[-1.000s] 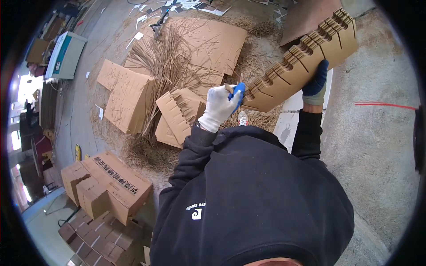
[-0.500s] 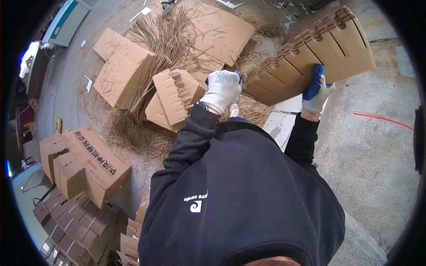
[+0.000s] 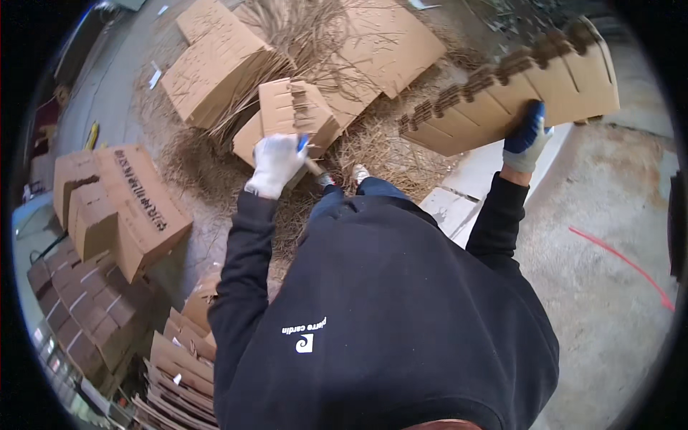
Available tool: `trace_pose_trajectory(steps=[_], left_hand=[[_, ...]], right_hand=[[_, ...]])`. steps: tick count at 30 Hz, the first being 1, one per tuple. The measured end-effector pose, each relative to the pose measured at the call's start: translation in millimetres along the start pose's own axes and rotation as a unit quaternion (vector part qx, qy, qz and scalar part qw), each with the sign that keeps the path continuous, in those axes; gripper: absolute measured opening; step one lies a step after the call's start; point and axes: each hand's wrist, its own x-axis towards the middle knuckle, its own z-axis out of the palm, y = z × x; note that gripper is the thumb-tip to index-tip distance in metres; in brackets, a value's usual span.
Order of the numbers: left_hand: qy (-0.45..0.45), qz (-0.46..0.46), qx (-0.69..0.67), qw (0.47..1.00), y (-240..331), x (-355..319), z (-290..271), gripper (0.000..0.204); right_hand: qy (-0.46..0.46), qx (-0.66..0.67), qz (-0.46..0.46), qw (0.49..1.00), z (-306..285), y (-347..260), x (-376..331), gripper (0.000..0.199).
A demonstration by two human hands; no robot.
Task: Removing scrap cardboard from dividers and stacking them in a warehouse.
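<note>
My right hand point(image 3: 527, 140), in a white glove with blue palm coating, grips the lower edge of a thick stack of notched cardboard sheets point(image 3: 494, 100). The stack is held at a slant on the right, its scalloped, slit edge facing up and away. My left hand point(image 3: 279, 163), gloved the same way, is closed around a thin stick-like tool point(image 3: 313, 166) with a pale wooden-looking shaft. Its far end is blurred, so its kind is unclear. Just beyond that hand lies a smaller pile of notched cardboard pieces point(image 3: 283, 107).
Cardboard scrap strips point(image 3: 287, 32) and flat cardboard sheets point(image 3: 390, 46) cover the floor ahead. A large carton stack point(image 3: 215, 64) stands beside them. At left is a printed carton point(image 3: 136, 201) near strapped bundles point(image 3: 86, 308). Upright cardboard sheets point(image 3: 175, 373) stand close by my left side.
My left hand has moved left, away from the notched stack, toward the smaller pile. My right hand still holds the stack, now slightly farther right. The view has shifted.
</note>
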Motion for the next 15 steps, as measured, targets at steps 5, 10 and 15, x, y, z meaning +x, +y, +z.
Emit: trace_pose_trajectory(steps=[5, 10, 15], left_hand=[[-0.118, -0.188, 0.054, 0.974, -50.3, -154.8, 97.5, 0.064], [-0.374, -0.399, 0.032, 0.837, -22.4, -279.5, 101.4, 0.086], [-0.286, -0.503, -0.01, 0.816, -48.1, -362.5, 113.7, 0.054]], right_hand=[[-0.027, 0.207, 0.172, 0.963, 23.2, 51.9, 13.0, 0.058], [-0.083, 0.253, 0.31, 0.913, 64.2, 114.4, -2.9, 0.059], [-0.124, 0.25, 0.376, 0.884, 111.8, 123.7, -31.3, 0.057]])
